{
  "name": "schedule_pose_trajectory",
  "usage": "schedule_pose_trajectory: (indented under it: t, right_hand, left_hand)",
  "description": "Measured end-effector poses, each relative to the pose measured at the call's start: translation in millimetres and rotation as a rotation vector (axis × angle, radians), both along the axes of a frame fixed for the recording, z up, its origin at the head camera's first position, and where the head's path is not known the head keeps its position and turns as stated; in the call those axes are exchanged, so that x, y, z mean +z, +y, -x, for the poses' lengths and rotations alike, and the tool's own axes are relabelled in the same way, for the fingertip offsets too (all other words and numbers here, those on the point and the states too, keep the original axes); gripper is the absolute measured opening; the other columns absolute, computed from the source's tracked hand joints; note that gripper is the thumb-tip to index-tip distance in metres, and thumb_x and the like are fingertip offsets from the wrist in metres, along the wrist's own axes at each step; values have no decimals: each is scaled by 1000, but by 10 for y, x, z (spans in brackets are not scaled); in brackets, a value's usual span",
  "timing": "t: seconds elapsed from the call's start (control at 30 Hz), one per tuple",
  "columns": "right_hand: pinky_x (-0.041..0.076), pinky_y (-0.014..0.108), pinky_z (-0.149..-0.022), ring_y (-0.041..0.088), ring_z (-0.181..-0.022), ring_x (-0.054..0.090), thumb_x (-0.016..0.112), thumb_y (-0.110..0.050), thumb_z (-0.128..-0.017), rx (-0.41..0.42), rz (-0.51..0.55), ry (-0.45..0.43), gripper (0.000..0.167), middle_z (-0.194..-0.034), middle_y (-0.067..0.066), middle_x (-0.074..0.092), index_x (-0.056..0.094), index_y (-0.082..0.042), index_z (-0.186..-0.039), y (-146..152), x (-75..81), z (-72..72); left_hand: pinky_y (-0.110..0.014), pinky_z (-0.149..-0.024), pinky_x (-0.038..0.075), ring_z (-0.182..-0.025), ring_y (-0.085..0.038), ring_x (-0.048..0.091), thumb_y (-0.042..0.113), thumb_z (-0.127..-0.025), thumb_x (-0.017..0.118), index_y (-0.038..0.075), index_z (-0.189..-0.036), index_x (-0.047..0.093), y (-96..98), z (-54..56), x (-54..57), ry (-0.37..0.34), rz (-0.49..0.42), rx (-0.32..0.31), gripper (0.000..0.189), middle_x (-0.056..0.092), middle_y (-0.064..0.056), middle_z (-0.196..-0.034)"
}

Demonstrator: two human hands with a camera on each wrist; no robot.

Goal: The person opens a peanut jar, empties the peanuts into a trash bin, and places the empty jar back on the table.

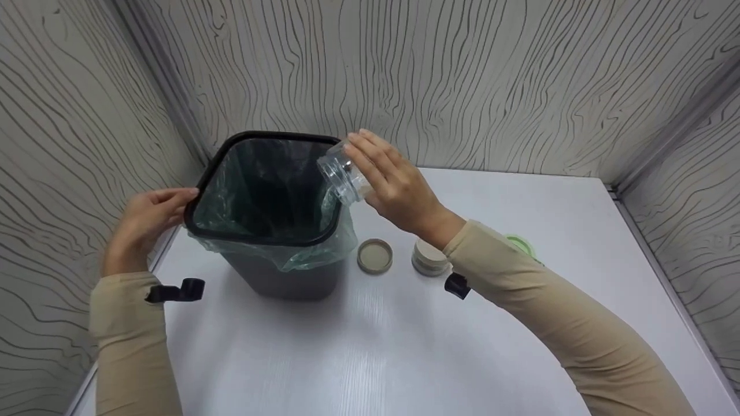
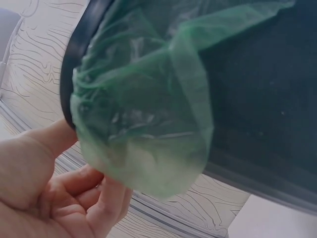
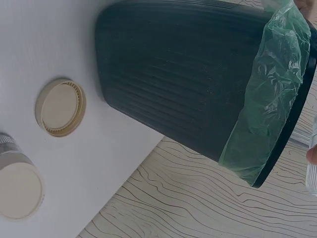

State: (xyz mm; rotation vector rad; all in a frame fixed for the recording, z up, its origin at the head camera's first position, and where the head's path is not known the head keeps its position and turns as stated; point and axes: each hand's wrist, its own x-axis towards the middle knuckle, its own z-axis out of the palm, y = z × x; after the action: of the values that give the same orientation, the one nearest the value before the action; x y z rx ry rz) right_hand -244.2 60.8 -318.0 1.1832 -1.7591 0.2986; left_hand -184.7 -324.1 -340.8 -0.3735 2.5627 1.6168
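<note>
A dark trash bin (image 1: 283, 280) stands on the white table, lined with a thin green bag (image 1: 326, 251) folded over its black rim. My left hand (image 1: 141, 222) pinches the bin's left rim; in the left wrist view its thumb is at the rim and the other fingers (image 2: 111, 203) are beneath the bag's fold. My right hand (image 1: 399, 188) grips a clear jar (image 1: 340, 179), tilted at the bin's right rim with its uncovered mouth towards the opening. A sliver of the jar (image 3: 312, 171) shows in the right wrist view. The bin's bottom inside is too dark to make out.
A beige screw lid (image 1: 374, 256) lies with its hollow side up, right of the bin. Beside it stands a container with a beige lid (image 1: 429, 254). A green round object (image 1: 522, 245) is partly hidden behind the right sleeve. Wood-patterned walls (image 1: 462, 86) enclose the table.
</note>
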Motion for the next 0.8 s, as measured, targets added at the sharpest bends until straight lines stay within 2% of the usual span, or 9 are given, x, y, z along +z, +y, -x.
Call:
schedule_pose_trajectory:
  t: [0.1,0.23,0.3,0.37,0.53,0.8]
  right_hand:
    - [46,34,-111,34,-124,54,73,9,-69,5,16,-39,63,-130,22,58,52,6,-128,38,-14,-11]
    - [46,36,-111,34,-126,53,80,5,-65,13,41,-82,70,-131,22,57,51,6,-129,86,-29,-26]
    - [45,36,-111,35,-126,53,82,4,-64,21,51,-93,72,-131,22,56,51,7,-129,106,-31,-34]
    - [45,36,-112,36,-126,53,84,3,-63,31,63,-104,74,-131,23,56,51,7,-129,126,-31,-43]
    - [44,35,-113,35,-127,53,84,4,-61,47,95,-129,75,-131,23,56,51,8,-128,181,-48,-64]
    - [40,31,-116,37,-126,52,87,6,-54,60,142,-170,81,-130,23,56,51,9,-127,269,-136,-89]
  left_hand:
    - [-53,-114,39,-81,8,63,50,-93,54,5,-126,55,18,-22,-5,21,-1,12,56,63,28,-80]
    - [-25,-97,52,-82,9,62,51,-94,51,2,-130,53,47,-38,-1,47,44,8,61,61,28,-83]
    - [-10,-85,50,-83,11,60,51,-95,49,-1,-135,50,58,-46,2,57,66,3,66,59,28,-86]
    - [-3,-77,47,-84,13,58,52,-95,47,-2,-137,48,68,-52,8,62,83,6,68,57,28,-88]
    - [-1,-76,45,-83,15,55,51,-96,45,-3,-137,48,88,-73,10,78,109,18,68,55,29,-88]
    - [-4,-78,45,-83,10,57,48,-98,45,-3,-135,50,106,-129,3,115,124,6,63,57,29,-87]
